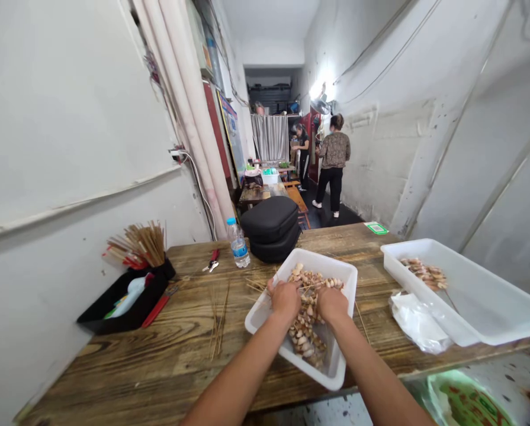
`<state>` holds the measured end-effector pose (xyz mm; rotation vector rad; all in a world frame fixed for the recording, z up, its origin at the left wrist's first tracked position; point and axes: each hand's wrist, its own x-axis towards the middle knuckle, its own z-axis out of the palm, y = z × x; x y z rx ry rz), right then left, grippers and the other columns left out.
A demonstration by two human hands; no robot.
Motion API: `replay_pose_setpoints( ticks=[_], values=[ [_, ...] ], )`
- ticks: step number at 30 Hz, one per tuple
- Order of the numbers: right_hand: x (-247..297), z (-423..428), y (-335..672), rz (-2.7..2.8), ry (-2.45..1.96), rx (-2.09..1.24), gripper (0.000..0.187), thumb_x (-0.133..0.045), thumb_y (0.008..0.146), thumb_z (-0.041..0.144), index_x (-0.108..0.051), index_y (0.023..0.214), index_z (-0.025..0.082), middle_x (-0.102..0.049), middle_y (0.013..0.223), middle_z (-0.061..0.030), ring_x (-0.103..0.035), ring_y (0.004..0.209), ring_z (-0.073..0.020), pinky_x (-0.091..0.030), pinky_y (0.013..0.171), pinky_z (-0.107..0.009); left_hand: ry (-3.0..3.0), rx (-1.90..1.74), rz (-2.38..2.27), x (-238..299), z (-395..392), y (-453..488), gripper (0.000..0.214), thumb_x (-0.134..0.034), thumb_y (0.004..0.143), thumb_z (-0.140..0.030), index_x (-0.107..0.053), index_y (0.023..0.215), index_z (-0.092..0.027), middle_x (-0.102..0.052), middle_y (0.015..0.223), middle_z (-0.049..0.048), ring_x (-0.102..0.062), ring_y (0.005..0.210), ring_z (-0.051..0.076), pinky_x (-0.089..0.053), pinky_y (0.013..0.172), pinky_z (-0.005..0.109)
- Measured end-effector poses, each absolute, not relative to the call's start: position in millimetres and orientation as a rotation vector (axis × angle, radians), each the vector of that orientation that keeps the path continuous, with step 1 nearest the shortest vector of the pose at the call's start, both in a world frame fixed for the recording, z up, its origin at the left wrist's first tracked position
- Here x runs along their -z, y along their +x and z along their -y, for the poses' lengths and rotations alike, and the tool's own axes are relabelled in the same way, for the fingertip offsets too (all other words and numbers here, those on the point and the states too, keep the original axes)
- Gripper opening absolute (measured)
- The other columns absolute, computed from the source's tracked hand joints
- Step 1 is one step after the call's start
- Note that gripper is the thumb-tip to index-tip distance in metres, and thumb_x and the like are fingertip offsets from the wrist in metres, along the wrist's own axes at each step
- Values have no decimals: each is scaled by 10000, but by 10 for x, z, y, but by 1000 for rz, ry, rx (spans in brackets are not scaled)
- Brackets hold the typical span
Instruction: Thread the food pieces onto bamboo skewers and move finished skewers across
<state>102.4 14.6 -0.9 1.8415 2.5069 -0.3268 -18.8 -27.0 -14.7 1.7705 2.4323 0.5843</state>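
Note:
A white plastic tub point(348, 278) stands on the wooden table in front of me, holding many small pale-brown meat pieces point(304, 340), some in rows as if threaded on skewers. Both my hands reach into it. My left hand point(286, 300), at the tub's left side, has its fingers curled down among the pieces. Opposite it, my right hand point(333, 303) is also closed, its fingertips hidden in the meat. A thin stick shows between the hands, but which hand grips it is unclear. Several bamboo skewers point(256, 286) poke over the tub's left rim.
Loose skewers point(219, 322) lie on the table point(167, 367) at left, near a black tray point(127, 307) and a skewer bundle point(147, 242). Behind the tub are a water bottle point(238, 245) and black case point(271, 228). A larger tub point(482, 305) sits right. Two people stand farther back.

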Motion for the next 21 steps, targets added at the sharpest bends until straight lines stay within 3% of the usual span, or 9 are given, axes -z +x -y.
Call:
replay_pose_setpoints(
  ticks=[11, 21],
  values=[
    [99, -172, 1048, -2608, 1831, 336, 342, -391, 825, 64, -714, 935, 88, -707, 934, -186, -676, 912, -277, -512, 753, -342, 1862, -615, -2401, 169, 256, -161, 295, -426, 815, -202, -719, 854, -207, -701, 880, 99, -564, 999, 264, -138, 1054, 502],
    [121, -110, 1018, -2521, 1885, 462, 315, -481, 776, 29, -723, 960, 113, -703, 987, -172, -654, 982, -292, -505, 792, -353, 1983, -330, -2277, 246, 259, -143, 306, -401, 843, -230, -692, 913, -169, -699, 960, 114, -585, 1023, 277, -187, 1063, 517]
  ],
)
